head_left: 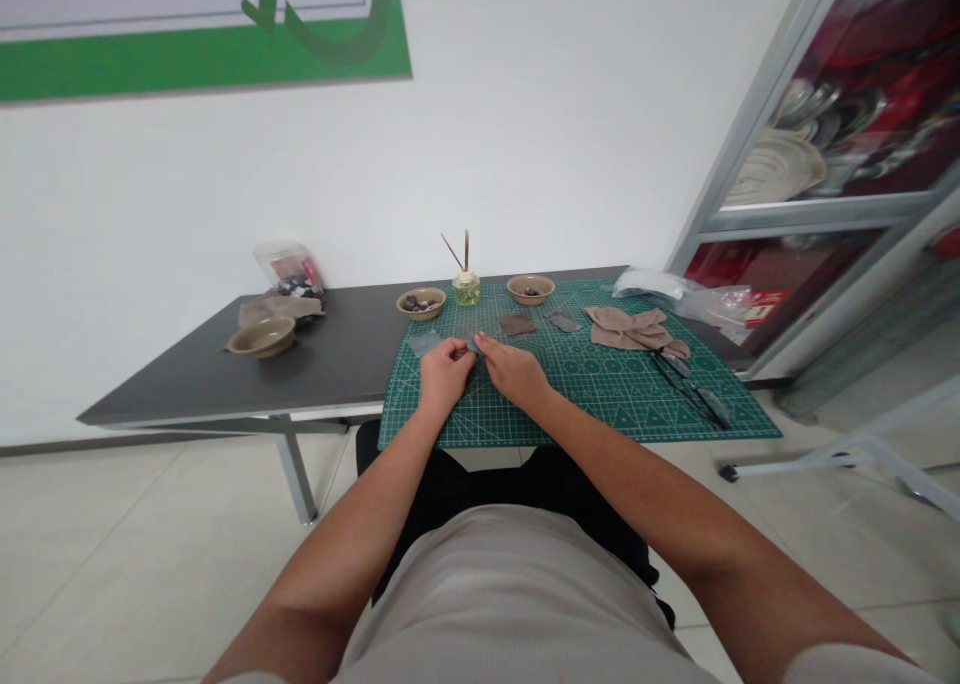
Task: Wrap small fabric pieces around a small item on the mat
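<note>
Your left hand (pixel 446 376) is closed — it pinches a small gray piece (pixel 473 343), and your right hand (pixel 514 371) grips the other end. The piece is held just above the green cutting mat (pixel 607 404). A gray patch (pixel 424 343) and a brown square (pixel 517 324) lie on the mat close by.

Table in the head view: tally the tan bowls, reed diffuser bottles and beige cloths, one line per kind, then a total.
Tan bowls: 3
Reed diffuser bottles: 1
Beige cloths: 2
Total: 6
</note>
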Motion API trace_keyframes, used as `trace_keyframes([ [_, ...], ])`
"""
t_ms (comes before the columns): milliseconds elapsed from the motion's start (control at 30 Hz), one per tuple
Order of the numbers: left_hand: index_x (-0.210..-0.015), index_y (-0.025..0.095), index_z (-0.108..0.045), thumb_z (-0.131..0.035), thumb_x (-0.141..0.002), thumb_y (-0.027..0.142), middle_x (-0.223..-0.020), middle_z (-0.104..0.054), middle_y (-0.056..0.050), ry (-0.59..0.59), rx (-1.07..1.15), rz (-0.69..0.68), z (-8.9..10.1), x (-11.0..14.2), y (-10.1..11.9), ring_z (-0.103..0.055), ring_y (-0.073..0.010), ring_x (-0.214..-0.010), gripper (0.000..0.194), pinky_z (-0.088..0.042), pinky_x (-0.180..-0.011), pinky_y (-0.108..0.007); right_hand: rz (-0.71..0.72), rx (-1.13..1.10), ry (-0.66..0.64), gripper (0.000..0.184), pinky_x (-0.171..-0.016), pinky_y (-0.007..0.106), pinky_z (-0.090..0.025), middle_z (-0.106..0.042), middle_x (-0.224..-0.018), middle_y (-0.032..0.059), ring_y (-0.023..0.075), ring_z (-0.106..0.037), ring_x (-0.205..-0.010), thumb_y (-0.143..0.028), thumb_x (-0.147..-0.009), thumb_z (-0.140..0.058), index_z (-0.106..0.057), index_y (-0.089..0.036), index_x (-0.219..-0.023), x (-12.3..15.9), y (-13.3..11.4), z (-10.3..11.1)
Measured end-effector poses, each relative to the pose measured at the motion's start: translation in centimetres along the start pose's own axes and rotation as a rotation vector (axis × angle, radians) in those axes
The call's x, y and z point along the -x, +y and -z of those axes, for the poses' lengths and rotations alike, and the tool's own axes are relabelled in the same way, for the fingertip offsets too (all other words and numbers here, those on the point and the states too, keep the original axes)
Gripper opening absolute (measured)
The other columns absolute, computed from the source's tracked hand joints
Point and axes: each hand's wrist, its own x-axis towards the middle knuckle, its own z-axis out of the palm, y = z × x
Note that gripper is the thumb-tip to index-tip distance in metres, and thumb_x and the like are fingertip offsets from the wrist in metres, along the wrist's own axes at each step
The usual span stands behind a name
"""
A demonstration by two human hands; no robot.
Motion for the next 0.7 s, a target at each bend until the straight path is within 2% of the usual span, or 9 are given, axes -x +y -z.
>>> trace_keyframes([
  [100, -0.077, 0.018, -0.070, -0.061, -0.076, 0.027, -0.070, -0.067, 0.001, -0.006, 0.031, 0.010, 0.02, -0.09, 0.05, -0.056, -0.0122, -0.061, 0.012, -0.042, -0.062, -0.024, -0.004, 0.024, -0.004, 0.042, -0.096, 0.033, -0.053, -0.058, -0.134, 0.0143, 0.0201, -0.062, -0.117, -0.011, -0.093, -0.039, -0.054, -0.008, -0.132, -0.04, -0.09, -0.01],
  [267, -0.062, 0.018, -0.062, -0.061, -0.072, 0.021, -0.056, -0.057, 0.004, -0.008, -0.040, -0.017, -0.01, -0.20, -0.21, -0.052, -0.0116, -0.056, 0.011, -0.040, -0.059, -0.024, 0.089, 0.033, -0.015, 0.042, -0.103, 0.034, -0.049, -0.055, -0.137, 0.0132, 0.0195, -0.055, -0.125, -0.010, -0.093, -0.040, -0.055, -0.010, -0.131, -0.08, -0.07, -0.28],
  [467, -0.080, 0.018, -0.070, -0.064, -0.074, 0.032, -0.074, -0.070, 0.000, 0.002, 0.178, 0.060, -0.09, 0.02, -0.22, -0.061, -0.0136, -0.065, 0.016, -0.046, -0.065, -0.025, -0.029, 0.005, 0.019, 0.043, -0.099, 0.031, -0.052, -0.059, -0.133, 0.0116, 0.0179, -0.061, -0.118, -0.011, -0.093, -0.040, -0.053, -0.013, -0.134, -0.12, 0.08, -0.23],
  [533, -0.076, 0.018, -0.069, -0.064, -0.073, 0.029, -0.069, -0.068, 0.001, -0.008, 0.152, 0.050, -0.02, -0.05, -0.16, -0.059, -0.0130, -0.063, 0.013, -0.045, -0.064, -0.025, -0.004, 0.004, 0.013, 0.043, -0.099, 0.032, -0.051, -0.058, -0.134, 0.0115, 0.0182, -0.060, -0.119, -0.011, -0.093, -0.041, -0.054, -0.014, -0.134, -0.10, 0.03, -0.25],
  [633, -0.061, 0.018, -0.062, -0.063, -0.070, 0.022, -0.055, -0.057, 0.004, -0.016, 0.011, 0.000, 0.07, -0.18, -0.21, -0.051, -0.0110, -0.054, 0.010, -0.040, -0.057, -0.023, 0.077, 0.001, -0.016, 0.042, -0.102, 0.033, -0.050, -0.055, -0.138, 0.0126, 0.0196, -0.057, -0.123, -0.011, -0.093, -0.042, -0.056, -0.013, -0.132, -0.09, -0.12, -0.25],
  [700, -0.062, 0.018, -0.062, -0.062, -0.071, 0.023, -0.054, -0.056, 0.005, 0.009, 0.004, 0.002, 0.01, -0.19, -0.42, -0.050, -0.0107, -0.053, 0.011, -0.039, -0.056, -0.023, 0.074, -0.011, -0.019, 0.043, -0.102, 0.034, -0.050, -0.054, -0.139, 0.0129, 0.0203, -0.057, -0.123, -0.011, -0.092, -0.041, -0.055, -0.013, -0.134, -0.14, -0.23, -0.17],
])
